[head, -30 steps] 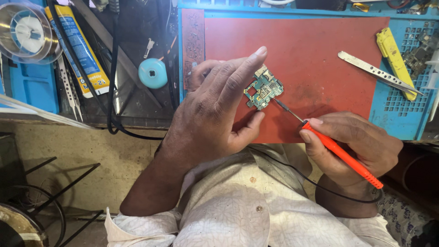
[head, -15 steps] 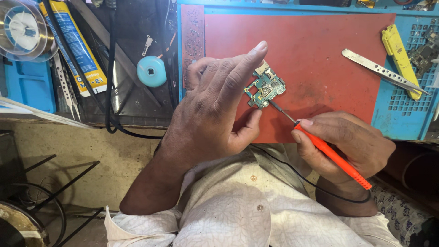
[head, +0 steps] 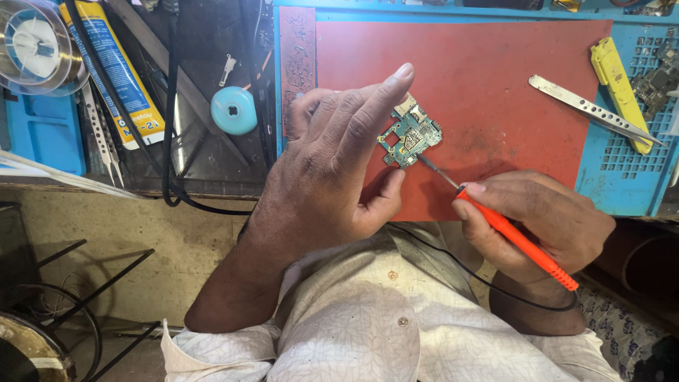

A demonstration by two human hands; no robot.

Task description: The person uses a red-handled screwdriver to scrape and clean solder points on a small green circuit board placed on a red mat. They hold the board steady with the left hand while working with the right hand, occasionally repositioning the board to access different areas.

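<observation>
My left hand point(head: 332, 170) holds a small green circuit board point(head: 411, 136) between forefinger and thumb, tilted just above the red work mat point(head: 509, 85). My right hand point(head: 544, 219) grips an orange-handled probe point(head: 516, 239) like a pen. Its thin metal tip touches the board's lower right edge. A black cable runs from the probe's handle across my shirt.
Steel tweezers point(head: 594, 110) and a yellow pry tool point(head: 621, 81) lie at the mat's right, beside a blue grid tray point(head: 622, 177). A light blue round disc point(head: 234, 110), a glue tube point(head: 117, 71), black cables and a wire spool point(head: 32, 46) sit left.
The view has shifted slightly. Both hands keep their hold, and the probe tip stays at the board's lower right edge.
</observation>
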